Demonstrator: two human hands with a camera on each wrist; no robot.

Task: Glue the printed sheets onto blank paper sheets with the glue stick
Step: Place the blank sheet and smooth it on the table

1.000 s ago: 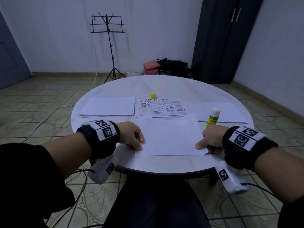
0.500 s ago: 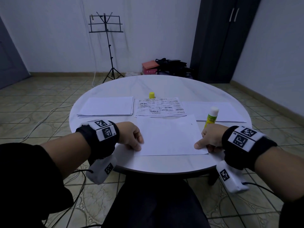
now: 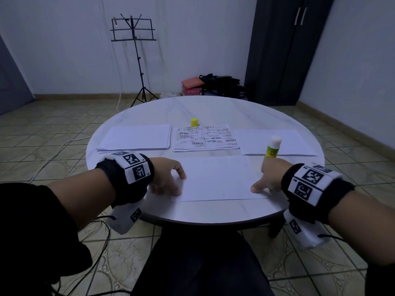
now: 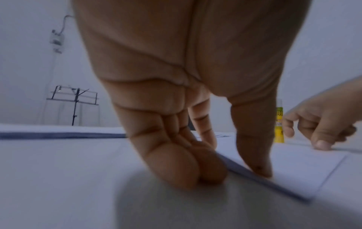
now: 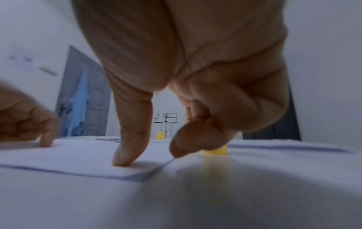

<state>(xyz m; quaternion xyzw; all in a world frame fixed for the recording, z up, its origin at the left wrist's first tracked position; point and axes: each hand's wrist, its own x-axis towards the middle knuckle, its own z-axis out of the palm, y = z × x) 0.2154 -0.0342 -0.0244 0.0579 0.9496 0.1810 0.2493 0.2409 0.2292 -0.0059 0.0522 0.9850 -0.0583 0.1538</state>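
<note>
Little has shifted since earlier; blank sheet (image 3: 215, 178) is pinned flat on the bench (image 3: 213, 110), long axis across, by left hand (image 3: 168, 176) and right hand (image 3: 269, 176), grips loose, nothing grasped; glue stick (image 3: 272, 148) stands nearest the right, just beyond it.

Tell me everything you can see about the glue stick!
The glue stick is a small tube with a yellow-green printed label and a white tip. Its yellow cap is off and sits farther back on the round table. The stick stands upright just beyond the right hand, close to the fingers, near a pile of white sheets. Nobody is holding it. Its bottom is hidden behind the hand in the head view.
</note>
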